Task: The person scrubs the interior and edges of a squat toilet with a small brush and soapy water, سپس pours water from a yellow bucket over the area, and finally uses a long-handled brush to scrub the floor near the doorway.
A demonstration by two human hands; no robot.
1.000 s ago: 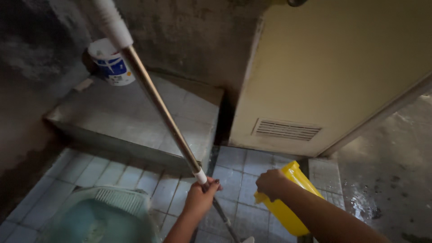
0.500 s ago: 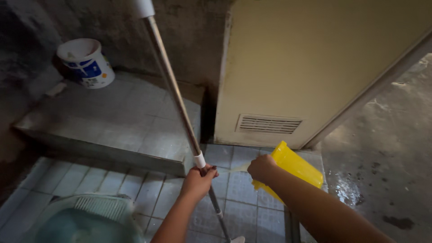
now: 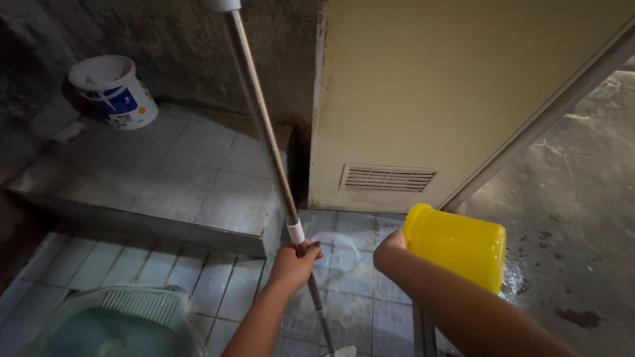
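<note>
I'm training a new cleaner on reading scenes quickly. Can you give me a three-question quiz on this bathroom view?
1. True or false: the left hand grips the long metal pole near its lower white collar.
2. What does the right hand hold? A) a sponge B) a yellow container tipped on its side C) a hose
3. Fill in: the white and blue bucket stands on the raised tiled ____ at the back left.

Key: 1 true; 2 B; 3 step
</note>
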